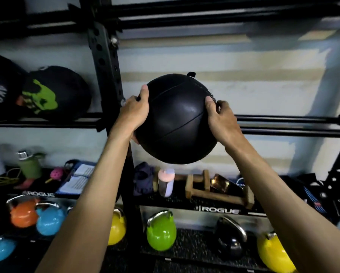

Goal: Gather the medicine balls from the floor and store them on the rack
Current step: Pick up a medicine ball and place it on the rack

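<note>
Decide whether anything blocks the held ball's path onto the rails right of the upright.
Nothing visible does. Left hand and right hand hold the medicine ball before the bare rails; stored balls sit left of the upright.

Dim and soft throughout; faint sheen on medicine ball (177, 125), bright glints on green kettlebell (161, 235); motion-smeared, bowed rack bars (287, 123) toward edges.
</note>
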Demonstrator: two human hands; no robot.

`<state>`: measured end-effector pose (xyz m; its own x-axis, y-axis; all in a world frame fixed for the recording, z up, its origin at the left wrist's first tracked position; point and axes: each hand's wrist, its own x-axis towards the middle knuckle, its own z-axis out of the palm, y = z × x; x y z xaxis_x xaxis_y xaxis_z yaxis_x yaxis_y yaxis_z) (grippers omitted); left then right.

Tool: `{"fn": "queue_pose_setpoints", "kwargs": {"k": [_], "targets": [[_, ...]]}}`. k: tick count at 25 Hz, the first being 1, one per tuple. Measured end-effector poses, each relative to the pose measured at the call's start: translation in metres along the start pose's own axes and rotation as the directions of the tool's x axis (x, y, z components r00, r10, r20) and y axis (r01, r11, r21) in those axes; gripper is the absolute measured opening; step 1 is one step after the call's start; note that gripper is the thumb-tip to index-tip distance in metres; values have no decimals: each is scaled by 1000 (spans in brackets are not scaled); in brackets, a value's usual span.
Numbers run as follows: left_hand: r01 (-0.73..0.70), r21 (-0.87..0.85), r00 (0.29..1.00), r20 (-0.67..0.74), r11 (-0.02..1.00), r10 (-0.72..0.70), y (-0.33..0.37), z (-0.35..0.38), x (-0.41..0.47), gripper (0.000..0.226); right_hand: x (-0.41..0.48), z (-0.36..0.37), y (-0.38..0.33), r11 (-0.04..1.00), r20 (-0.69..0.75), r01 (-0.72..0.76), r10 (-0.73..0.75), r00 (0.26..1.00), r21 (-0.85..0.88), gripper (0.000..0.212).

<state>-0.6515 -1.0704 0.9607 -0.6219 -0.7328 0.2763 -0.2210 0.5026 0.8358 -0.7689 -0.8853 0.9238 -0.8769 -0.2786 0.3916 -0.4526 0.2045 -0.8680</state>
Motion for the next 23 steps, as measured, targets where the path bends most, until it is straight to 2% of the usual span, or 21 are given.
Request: {"fn": "queue_pose_setpoints", "kwargs": {"k": [3, 8, 13, 17, 23], "targets": [[-19, 5, 999, -46, 1000, 19, 4, -12, 53, 92, 43, 33, -20, 999, -10, 27, -27, 1000, 18, 69], [-69, -2, 987, -148, 998, 68, -1, -22, 131, 75, 101, 83, -43, 986, -22, 105, -103, 994, 126, 56], [-164, -73, 964, -224, 984, 144, -27, -15, 181, 67, 144, 132, -28, 964, -62, 179, -170, 983, 197, 50], [-230, -148, 958, -209, 962, 197, -67, 7, 210, 64, 167, 167, 1, 974, -19, 128, -127, 992, 186, 49], [-198, -74, 961, -211, 977, 179, -84, 28, 219, 62, 180, 188, 30, 981, -17, 127, -125, 992, 150, 62]]}}
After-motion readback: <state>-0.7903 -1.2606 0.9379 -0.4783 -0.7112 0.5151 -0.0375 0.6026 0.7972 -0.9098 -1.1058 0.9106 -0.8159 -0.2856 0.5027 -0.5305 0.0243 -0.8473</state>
